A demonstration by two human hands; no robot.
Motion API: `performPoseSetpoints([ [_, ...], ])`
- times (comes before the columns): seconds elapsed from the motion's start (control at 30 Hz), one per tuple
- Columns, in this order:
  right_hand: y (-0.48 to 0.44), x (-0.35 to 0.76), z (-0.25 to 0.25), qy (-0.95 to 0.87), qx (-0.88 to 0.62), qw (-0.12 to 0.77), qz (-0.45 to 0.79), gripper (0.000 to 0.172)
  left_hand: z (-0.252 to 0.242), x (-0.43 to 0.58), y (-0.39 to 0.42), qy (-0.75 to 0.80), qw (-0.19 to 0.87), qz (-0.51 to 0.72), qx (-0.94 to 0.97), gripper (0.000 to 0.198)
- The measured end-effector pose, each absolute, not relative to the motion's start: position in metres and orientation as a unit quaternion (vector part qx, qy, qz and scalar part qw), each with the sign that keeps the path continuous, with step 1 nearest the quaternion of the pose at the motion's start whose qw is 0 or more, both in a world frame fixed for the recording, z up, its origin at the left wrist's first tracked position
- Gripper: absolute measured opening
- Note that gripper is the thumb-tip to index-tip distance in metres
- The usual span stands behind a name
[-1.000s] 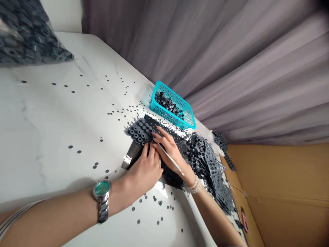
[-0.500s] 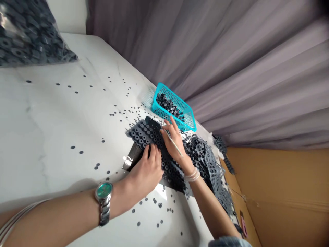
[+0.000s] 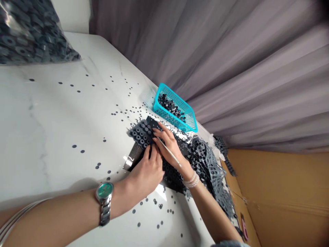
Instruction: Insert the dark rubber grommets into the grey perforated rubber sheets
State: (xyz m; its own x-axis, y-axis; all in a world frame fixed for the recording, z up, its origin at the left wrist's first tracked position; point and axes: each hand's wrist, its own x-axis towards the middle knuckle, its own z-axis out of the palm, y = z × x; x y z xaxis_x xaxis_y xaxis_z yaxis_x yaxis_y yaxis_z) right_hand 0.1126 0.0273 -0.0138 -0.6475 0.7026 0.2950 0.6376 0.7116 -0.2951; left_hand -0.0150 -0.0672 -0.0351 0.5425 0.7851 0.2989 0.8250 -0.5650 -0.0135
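A dark grey sheet studded with rows of ring-shaped parts (image 3: 141,133) lies over a black block or board (image 3: 134,158). My left hand (image 3: 147,170) has its fingers bent together over the sheet's near edge, holding it down. In my right hand (image 3: 169,147) a thin pale stick (image 3: 168,151) is pinched, its tip hidden by the fingers. That hand rests just above my left fingertips, over the ringed sheet. Its other fingers stretch towards the far edge.
Behind my right hand stands a turquoise basket (image 3: 175,120) with small dark parts. Perforated grey sheets (image 3: 214,171) pile up at the right. Small dark discs (image 3: 82,151) are scattered over the white table (image 3: 59,123). A bag of grey rings (image 3: 33,37) lies far left, and a cardboard box (image 3: 280,185) stands right.
My right hand has moved left and slightly down with the stick, closer to my left fingers. My left hand stays on the sheet. The view has shifted slightly.
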Motion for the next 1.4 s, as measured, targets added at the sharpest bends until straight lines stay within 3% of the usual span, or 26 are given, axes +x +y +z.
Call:
performPoseSetpoints([
  [0.27,0.035,0.110,-0.018,-0.914,-0.364,0.173,0.047,0.019,-0.035,-0.015,-0.067,-0.462,0.069,-0.130,-0.874,0.053],
  [0.5,0.056,0.109,-0.021,-0.872,-0.421,0.246,0.041,0.017,-0.033,-0.015,-0.068,-0.463,0.069,-0.111,-0.877,0.051],
  [0.77,0.013,0.114,-0.013,-0.916,-0.334,0.210,0.076,0.019,-0.035,-0.012,-0.068,-0.461,0.060,-0.112,-0.878,0.048],
  [1.17,0.022,0.106,-0.006,-0.939,-0.301,0.161,0.048,0.019,-0.039,-0.012,-0.070,-0.461,0.090,-0.117,-0.875,0.046],
  [1.4,0.052,0.105,-0.012,-0.891,-0.375,0.252,0.042,0.019,-0.037,-0.012,-0.069,-0.466,0.071,-0.111,-0.875,0.049],
])
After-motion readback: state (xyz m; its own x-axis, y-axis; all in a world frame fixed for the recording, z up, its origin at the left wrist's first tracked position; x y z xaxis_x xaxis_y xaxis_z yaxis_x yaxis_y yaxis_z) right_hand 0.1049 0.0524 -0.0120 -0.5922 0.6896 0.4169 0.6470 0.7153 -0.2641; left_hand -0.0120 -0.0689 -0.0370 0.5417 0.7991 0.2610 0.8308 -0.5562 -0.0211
